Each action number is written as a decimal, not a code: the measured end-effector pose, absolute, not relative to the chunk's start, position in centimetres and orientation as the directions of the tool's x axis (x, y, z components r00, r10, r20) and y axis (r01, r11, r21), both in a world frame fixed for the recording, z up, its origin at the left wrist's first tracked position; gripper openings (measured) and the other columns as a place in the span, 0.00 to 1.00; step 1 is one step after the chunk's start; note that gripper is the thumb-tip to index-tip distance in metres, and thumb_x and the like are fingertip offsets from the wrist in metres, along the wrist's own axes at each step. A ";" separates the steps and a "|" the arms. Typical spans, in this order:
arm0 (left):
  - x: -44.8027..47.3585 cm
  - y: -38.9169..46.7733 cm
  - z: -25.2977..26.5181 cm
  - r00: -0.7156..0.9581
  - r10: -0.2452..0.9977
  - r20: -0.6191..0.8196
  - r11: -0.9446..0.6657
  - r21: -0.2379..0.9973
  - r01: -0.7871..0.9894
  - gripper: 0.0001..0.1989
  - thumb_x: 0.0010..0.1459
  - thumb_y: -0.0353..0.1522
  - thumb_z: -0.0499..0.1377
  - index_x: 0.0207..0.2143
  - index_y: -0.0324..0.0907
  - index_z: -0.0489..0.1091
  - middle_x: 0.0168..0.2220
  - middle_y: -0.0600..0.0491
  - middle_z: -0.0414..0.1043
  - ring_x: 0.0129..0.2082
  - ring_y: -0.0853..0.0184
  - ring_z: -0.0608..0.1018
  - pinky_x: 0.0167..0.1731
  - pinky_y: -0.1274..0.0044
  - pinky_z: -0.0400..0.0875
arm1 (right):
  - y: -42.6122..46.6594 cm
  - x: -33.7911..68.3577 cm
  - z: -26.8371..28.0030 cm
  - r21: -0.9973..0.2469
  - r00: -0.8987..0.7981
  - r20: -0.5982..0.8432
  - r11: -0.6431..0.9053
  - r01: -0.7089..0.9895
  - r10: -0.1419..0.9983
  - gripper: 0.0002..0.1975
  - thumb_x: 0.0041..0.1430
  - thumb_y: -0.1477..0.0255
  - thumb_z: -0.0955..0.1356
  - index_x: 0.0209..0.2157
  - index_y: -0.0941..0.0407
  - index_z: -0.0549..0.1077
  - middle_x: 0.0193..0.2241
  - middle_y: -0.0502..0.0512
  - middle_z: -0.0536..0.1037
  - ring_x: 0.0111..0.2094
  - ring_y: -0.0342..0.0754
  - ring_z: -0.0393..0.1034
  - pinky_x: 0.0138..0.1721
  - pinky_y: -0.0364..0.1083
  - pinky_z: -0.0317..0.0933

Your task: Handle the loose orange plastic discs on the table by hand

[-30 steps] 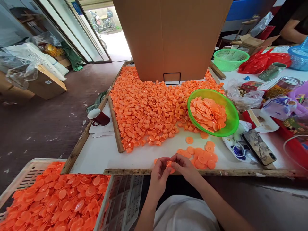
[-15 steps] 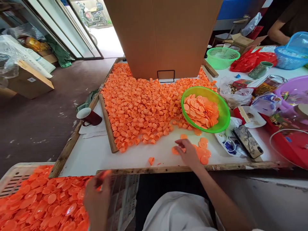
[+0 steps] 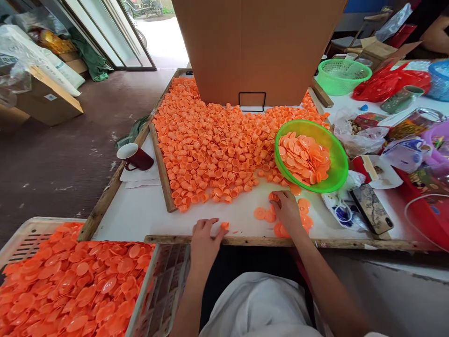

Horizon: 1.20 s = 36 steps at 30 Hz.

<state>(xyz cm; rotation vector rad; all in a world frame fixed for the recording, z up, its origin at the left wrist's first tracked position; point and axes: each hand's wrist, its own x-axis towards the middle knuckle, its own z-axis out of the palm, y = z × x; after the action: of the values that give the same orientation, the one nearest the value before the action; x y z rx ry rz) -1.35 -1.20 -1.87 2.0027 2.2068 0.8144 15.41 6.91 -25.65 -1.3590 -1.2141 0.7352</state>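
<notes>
My left hand (image 3: 204,238) rests at the table's near edge, fingers spread, its fingertips almost at a single small orange cup (image 3: 225,225). My right hand (image 3: 287,210) lies over a loose cluster of flat orange discs (image 3: 261,214) on the white table top, fingers curled on one disc. Behind them spreads a big pile of small orange cups (image 3: 217,145). A green bowl (image 3: 337,157) tilted toward me holds more orange discs. At lower left a white crate (image 3: 24,234) is filled with orange disc-shaped pieces.
A tall cardboard box (image 3: 259,47) stands behind the pile. A dark red mug (image 3: 135,157) sits at the left edge, a phone (image 3: 372,208) and plastic bags at the right. A green basket (image 3: 342,75) and red bags lie farther back right. Another person's arm (image 3: 437,35) shows top right.
My left hand came back from the crate to the table edge by the single cup. My right hand shifted slightly right and farther in onto the discs. The view tilted a little.
</notes>
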 end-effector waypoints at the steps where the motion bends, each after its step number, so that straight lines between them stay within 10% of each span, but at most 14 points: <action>1: -1.3 -0.5 -3.1 -0.127 0.960 0.250 0.028 0.366 0.930 0.13 0.43 0.40 0.66 0.32 0.45 0.75 0.34 0.49 0.69 0.39 0.54 0.70 0.44 0.63 0.63 | 6.9 15.4 -25.8 -0.958 0.294 0.209 0.136 0.252 0.933 0.15 0.57 0.72 0.65 0.46 0.57 0.73 0.42 0.61 0.71 0.43 0.55 0.65 0.45 0.54 0.62; 6: -3.1 1.3 -5.3 -0.087 0.992 0.090 0.061 0.261 0.963 0.10 0.53 0.36 0.58 0.36 0.44 0.74 0.35 0.51 0.71 0.29 0.64 0.71 0.38 0.68 0.66 | 6.5 15.4 -25.1 -0.983 0.357 0.143 0.088 0.164 0.923 0.19 0.56 0.72 0.66 0.50 0.55 0.71 0.42 0.60 0.69 0.41 0.53 0.67 0.40 0.51 0.64; 12: 0.6 0.0 -3.7 -0.145 0.989 -0.004 0.101 0.736 0.669 0.12 0.50 0.38 0.60 0.36 0.41 0.73 0.29 0.53 0.73 0.28 0.69 0.74 0.31 0.77 0.70 | 5.1 15.4 -21.8 -0.980 0.374 0.141 0.184 -0.080 0.917 0.14 0.62 0.70 0.63 0.46 0.51 0.75 0.38 0.57 0.73 0.38 0.48 0.70 0.37 0.47 0.65; 17: 2.7 -1.2 -5.8 -0.122 0.991 -0.054 0.105 0.878 0.467 0.11 0.49 0.35 0.64 0.36 0.41 0.71 0.27 0.57 0.71 0.27 0.73 0.73 0.30 0.81 0.69 | 1.9 13.4 -19.0 -0.895 0.174 0.160 0.217 -0.389 0.972 0.13 0.62 0.68 0.64 0.47 0.51 0.75 0.39 0.55 0.77 0.37 0.45 0.71 0.37 0.45 0.66; 36: 3.0 -2.2 -6.8 -0.155 0.984 0.089 -0.002 0.874 0.486 0.14 0.52 0.33 0.64 0.42 0.43 0.68 0.34 0.55 0.75 0.30 0.73 0.75 0.33 0.82 0.71 | -1.7 13.6 -14.6 -0.745 0.082 0.406 0.381 -0.547 0.910 0.18 0.64 0.76 0.62 0.53 0.49 0.71 0.49 0.53 0.77 0.49 0.45 0.71 0.50 0.47 0.64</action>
<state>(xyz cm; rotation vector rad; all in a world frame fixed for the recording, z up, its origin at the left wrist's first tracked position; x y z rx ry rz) 2.96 -2.18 -6.83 1.5259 1.6930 1.0934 13.56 -1.65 -14.63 -0.4597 -0.9749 1.1476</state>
